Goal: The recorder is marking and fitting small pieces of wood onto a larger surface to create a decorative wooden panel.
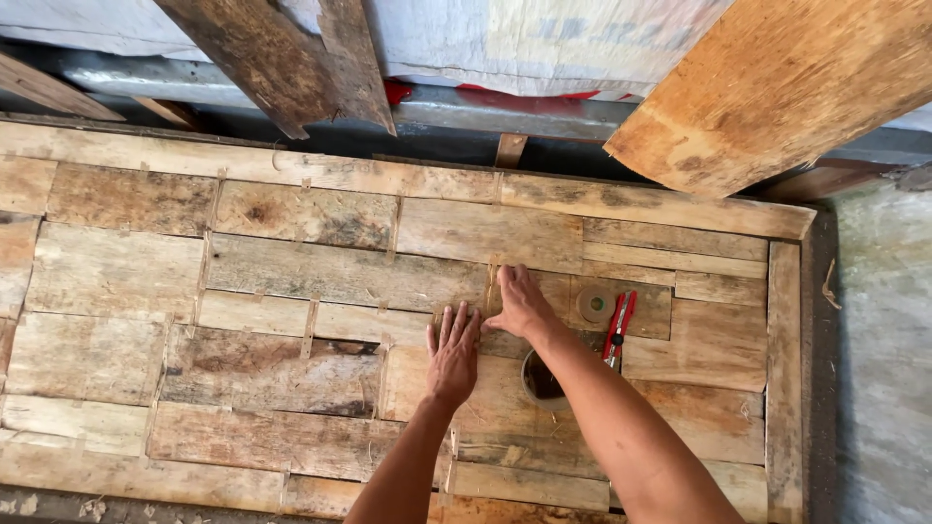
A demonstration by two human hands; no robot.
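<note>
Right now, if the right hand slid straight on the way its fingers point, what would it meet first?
The right hand points up the wooden panel. Only flat boards lie ahead; likely first, the panel's top edge board.

Both hands, left hand [453,354] and right hand [518,303], press flat on the patchwork wooden panel [291,291].

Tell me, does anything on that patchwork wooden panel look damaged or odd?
Yes. Left of the left hand, one dark, weathered board has a split gap along its top edge. Beside the right hand, a round hole goes through the panel, partly hidden by the forearm.
</note>
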